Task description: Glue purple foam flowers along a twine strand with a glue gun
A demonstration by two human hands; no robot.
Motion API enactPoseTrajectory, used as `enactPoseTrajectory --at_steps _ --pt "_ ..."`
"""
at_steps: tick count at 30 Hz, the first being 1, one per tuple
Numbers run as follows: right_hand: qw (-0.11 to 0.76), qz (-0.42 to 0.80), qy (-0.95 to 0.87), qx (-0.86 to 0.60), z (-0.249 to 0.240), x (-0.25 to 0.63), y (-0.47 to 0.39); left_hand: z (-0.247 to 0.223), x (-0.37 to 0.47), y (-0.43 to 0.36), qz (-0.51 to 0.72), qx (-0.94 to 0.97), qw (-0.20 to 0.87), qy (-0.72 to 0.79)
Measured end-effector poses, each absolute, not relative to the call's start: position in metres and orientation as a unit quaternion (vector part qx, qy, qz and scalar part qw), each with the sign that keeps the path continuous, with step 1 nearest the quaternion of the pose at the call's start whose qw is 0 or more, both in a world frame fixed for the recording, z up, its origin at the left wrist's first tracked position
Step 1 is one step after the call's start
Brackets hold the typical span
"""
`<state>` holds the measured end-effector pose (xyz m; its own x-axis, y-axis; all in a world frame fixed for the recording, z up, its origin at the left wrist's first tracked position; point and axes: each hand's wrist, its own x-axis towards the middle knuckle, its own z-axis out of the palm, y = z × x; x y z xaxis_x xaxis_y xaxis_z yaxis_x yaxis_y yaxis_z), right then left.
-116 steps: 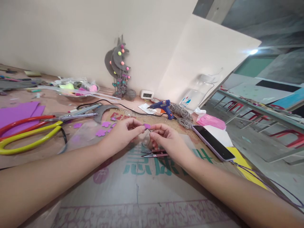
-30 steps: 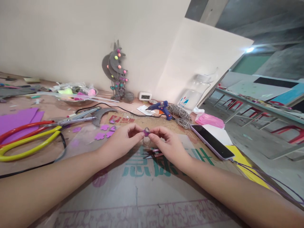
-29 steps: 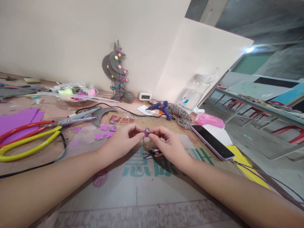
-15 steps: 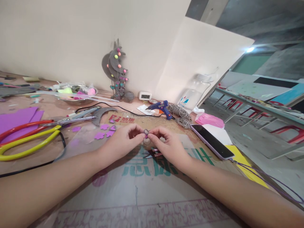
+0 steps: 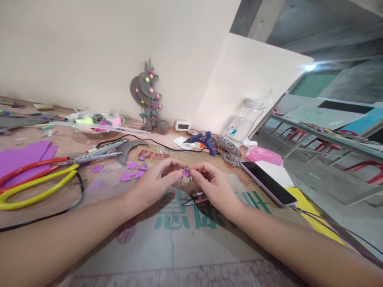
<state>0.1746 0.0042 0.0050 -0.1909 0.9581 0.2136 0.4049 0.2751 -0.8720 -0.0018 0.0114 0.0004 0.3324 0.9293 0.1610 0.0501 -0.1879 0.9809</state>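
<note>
Above the middle of the board, a small purple foam piece [image 5: 186, 173] edged with grey cord is pinched between both hands. My left hand [image 5: 160, 179] grips its left side with closed thumb and fingertips. On the other side my right hand [image 5: 214, 184] pinches the cord and edge. A loop of grey cord [image 5: 186, 184] hangs under the piece. Below my right fingers lie small thread snips [image 5: 194, 199], partly hidden. Left of my left hand are several purple flower cutouts [image 5: 127, 176] on a clear sheet.
Red-and-yellow-handled scissors [image 5: 44, 181] and purple foam sheets [image 5: 26, 159] lie at left. A blue glue gun [image 5: 203, 140], grey yarn [image 5: 227, 146], timer [image 5: 183, 125] and water bottle [image 5: 241, 123] stand behind. A phone [image 5: 267, 183] rests at right. A grey moon ornament [image 5: 146, 89] leans on the wall.
The purple piece has turned so more of its face shows between my fingertips, and the hanging cord loop has shifted. My fingers sit slightly further apart; the view has tilted up a little.
</note>
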Motion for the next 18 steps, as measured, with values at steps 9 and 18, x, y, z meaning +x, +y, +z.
enactPoseTrajectory --at_steps 9,18 --pt "0.389 0.319 -0.709 -0.494 0.0122 0.1724 0.0000 -0.0058 -0.0007 0.0211 0.463 0.592 0.512 0.417" --pt "0.369 0.350 -0.710 -0.487 0.0107 0.1709 0.0002 -0.0075 0.0009 0.0161 0.441 0.669 0.485 0.351"
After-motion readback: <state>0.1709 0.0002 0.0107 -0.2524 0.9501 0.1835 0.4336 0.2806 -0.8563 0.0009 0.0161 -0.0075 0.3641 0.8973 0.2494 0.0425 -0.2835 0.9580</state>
